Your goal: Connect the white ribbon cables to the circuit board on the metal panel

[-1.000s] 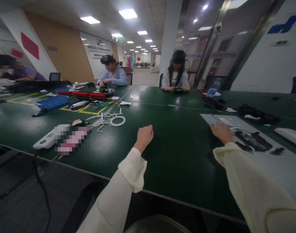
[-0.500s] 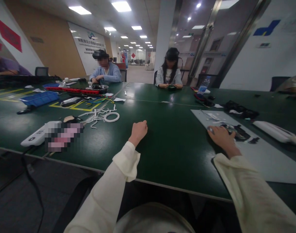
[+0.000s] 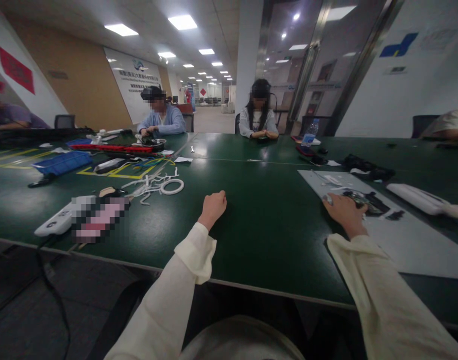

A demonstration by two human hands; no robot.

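My left hand [image 3: 213, 207] rests closed on the green table [image 3: 266, 225], its fingers curled in; I see nothing in it. To the right, my right hand [image 3: 345, 212] lies with fingers spread at the left part of a light grey board [image 3: 420, 245]. Its fingertips are beside or on a dark, tangled object [image 3: 375, 202], and a grey item, too small to make out, shows at one finger. Left of my left hand are a white ring [image 3: 172, 186] and a heap of white strips [image 3: 149, 186].
A white device [image 3: 58, 220] with a black cable lies at the near left. Further back are a blue tray [image 3: 63, 162] and a red strip [image 3: 112, 148]. A bottle [image 3: 310, 132] and a long white object [image 3: 416, 197] are on the right. People sit across the table.
The whole view has shifted slightly. Both hands keep nearly the same place and shape on the table. The hands of the person at the far left-centre have moved a little.
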